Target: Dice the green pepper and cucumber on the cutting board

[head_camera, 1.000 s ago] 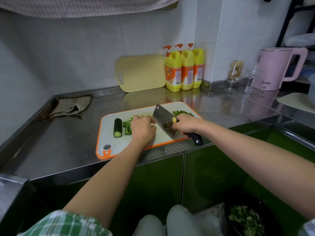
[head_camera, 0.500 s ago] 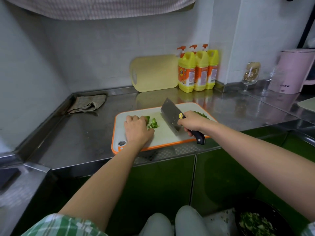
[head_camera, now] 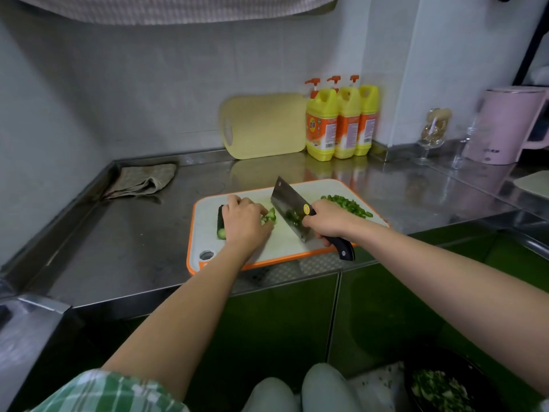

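Mostly the danger is the knife [head_camera: 289, 208]. Its blade stands just beside the left hand [head_camera: 245, 223], whose grip is curled on the pepper [head_camera: 269, 217], so a slip could cut a fingertip. The right hand [head_camera: 328, 223] has its grip clamped on the handle. The cucumber [head_camera: 221, 226] lies at the left of the board [head_camera: 297, 248], long axis from wall to person, cut end toward the person.

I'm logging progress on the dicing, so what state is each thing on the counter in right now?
green pepper: partly cut, held under curled fingers of left hand.
diced pepper: heaped at far right of cutting board.
cucumber: not diced, lying beside left hand.
cleaver: gripped by right hand, green bits on blade.
yellow board: standing on edge, leaning.
pink kettle: lid shut.
cloth: crumpled.
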A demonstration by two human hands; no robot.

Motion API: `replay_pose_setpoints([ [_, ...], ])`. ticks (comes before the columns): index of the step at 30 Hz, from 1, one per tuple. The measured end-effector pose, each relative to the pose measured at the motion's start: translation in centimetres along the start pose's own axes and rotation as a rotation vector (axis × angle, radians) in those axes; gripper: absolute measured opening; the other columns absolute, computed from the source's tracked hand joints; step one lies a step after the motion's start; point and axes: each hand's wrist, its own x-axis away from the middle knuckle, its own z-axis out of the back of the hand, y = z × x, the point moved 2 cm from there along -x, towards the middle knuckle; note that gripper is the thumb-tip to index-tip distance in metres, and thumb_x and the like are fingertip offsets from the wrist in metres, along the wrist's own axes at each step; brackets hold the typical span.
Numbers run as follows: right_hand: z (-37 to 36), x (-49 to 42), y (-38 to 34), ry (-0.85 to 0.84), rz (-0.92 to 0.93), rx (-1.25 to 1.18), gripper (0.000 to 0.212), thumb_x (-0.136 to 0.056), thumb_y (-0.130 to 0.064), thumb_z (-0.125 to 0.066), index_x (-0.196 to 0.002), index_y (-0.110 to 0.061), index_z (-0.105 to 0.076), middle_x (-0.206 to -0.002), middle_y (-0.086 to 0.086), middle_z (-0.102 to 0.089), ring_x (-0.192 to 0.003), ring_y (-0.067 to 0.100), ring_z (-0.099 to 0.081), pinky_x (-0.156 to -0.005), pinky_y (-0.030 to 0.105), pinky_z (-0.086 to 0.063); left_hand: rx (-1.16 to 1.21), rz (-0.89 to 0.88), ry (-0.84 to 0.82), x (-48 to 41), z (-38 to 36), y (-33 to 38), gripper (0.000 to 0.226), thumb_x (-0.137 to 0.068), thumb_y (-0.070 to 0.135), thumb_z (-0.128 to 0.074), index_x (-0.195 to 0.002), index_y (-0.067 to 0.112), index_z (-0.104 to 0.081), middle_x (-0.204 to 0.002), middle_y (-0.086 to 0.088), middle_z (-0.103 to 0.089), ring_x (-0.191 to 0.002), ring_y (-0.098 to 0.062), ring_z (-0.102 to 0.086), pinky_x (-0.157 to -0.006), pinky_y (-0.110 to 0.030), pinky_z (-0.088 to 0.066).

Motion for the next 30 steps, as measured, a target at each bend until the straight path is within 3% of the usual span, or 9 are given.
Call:
replay_pose_setpoints([
  [9,0.9,0.3,0.4,0.040,0.015,-0.021,0.014,-0.095,-0.008,-0.043,-0.082,-0.008,-0.048,-0.064,0.010,-0.052,-0.044,0.022,-0.050,-0.045,0.027,-0.042,0.190,-0.046,0.019,0.6,-0.3,1.6,0.030,-0.085,0.027,-0.058,-0.113,0.028,-0.068,-0.097,0.002,-0.070,-0.109,-0.025,-0.040,-0.088,-0.037,-0.031],
  [13,1.0,0.5,1.1,0.037,-0.003,-0.003,0.012,-0.096,-0.008,-0.044,-0.086,-0.005,-0.050,-0.062,0.010,-0.052,-0.042,0.021,-0.051,-0.044,0.026,-0.042,0.315,-0.121,-0.010,1.5,-0.1,2.7,0.029,-0.078,0.025,-0.065,-0.106,0.028,-0.067,-0.084,0.015,-0.056,-0.100,-0.018,-0.037,-0.085,-0.032,-0.028],
  [17,1.4,0.4,1.3,0.089,-0.007,-0.026,0.011,-0.096,-0.010,-0.043,-0.088,-0.006,-0.050,-0.061,0.010,-0.051,-0.043,0.024,-0.050,-0.046,0.027,-0.043,0.292,-0.138,-0.031,1.4,-0.6,2.9,0.041,-0.078,0.028,-0.063,-0.119,0.024,-0.061,-0.098,0.010,-0.065,-0.111,-0.021,-0.038,-0.087,-0.033,-0.029],
  [21,1.8,1.2,0.8,0.058,0.003,0.003,0.012,-0.096,-0.009,-0.043,-0.085,-0.008,-0.049,-0.062,0.009,-0.052,-0.042,0.022,-0.050,-0.044,0.025,-0.041,0.161,-0.083,-0.026,1.0,-1.0,2.8,0.036,-0.086,0.040,-0.058,-0.119,0.028,-0.066,-0.113,0.002,-0.065,-0.114,-0.026,-0.037,-0.088,-0.037,-0.029],
  [26,1.8,2.2,-0.1,0.059,0.029,0.132,0.016,-0.095,-0.010,-0.042,-0.079,-0.009,-0.045,-0.064,0.009,-0.055,-0.038,0.018,-0.052,-0.039,0.018,-0.037,0.232,-0.011,-0.047,1.1,-1.3,3.2,0.033,-0.085,0.043,-0.061,-0.114,0.029,-0.069,-0.105,0.004,-0.068,-0.111,-0.024,-0.037,-0.089,-0.037,-0.032],
  [30,1.8,2.4,-0.6,0.054,0.013,0.226,0.012,-0.094,-0.010,-0.040,-0.083,-0.009,-0.043,-0.068,0.012,-0.055,-0.039,0.019,-0.053,-0.036,0.017,-0.036,0.281,0.052,-0.036,1.3,-1.0,3.4,0.034,-0.084,0.048,-0.063,-0.110,0.028,-0.072,-0.106,-0.007,-0.058,-0.114,-0.027,-0.037,-0.094,-0.038,-0.035],
])
